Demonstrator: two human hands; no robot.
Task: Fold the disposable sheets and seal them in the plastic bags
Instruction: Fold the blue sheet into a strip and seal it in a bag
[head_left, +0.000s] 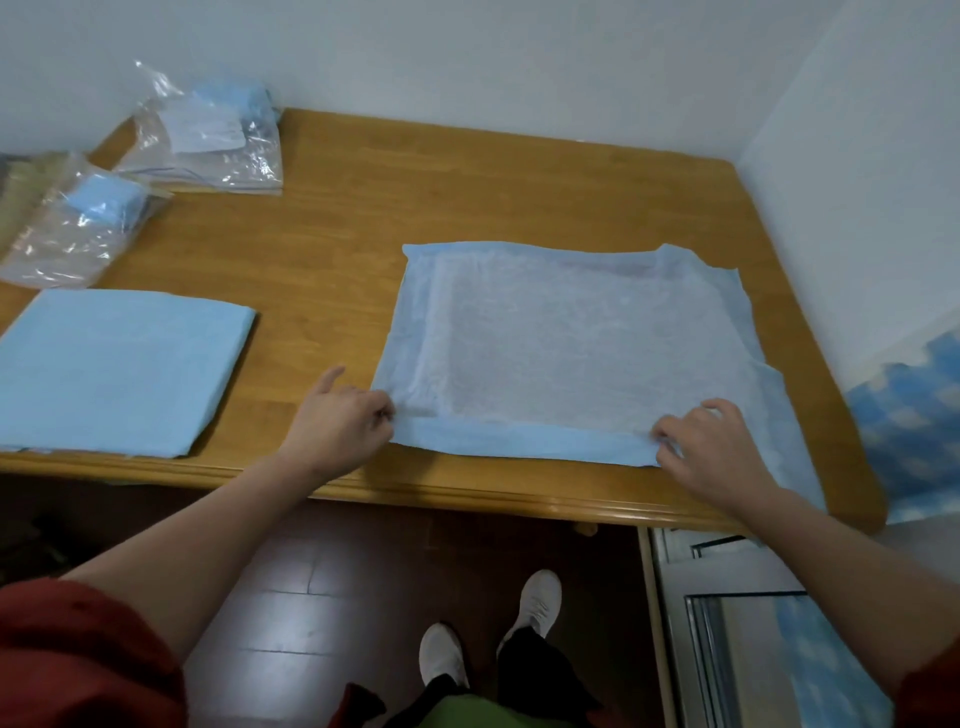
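A light blue disposable sheet (566, 343) with a white padded middle lies spread flat on the right half of the wooden table (343, 244). My left hand (340, 426) pinches its near left corner, index finger sticking out. My right hand (711, 447) pinches the near edge toward the right corner. A stack of blue sheets (114, 369) rests at the table's near left. Two clear plastic bags hold folded blue sheets: one (78, 223) at the far left, another (213, 140) at the back left.
White walls close off the table's back and right sides. The table's front edge runs just below my hands. Dark wooden floor and my white shoes (535, 605) show beneath. A metal-framed glass door (727, 623) stands at the lower right.
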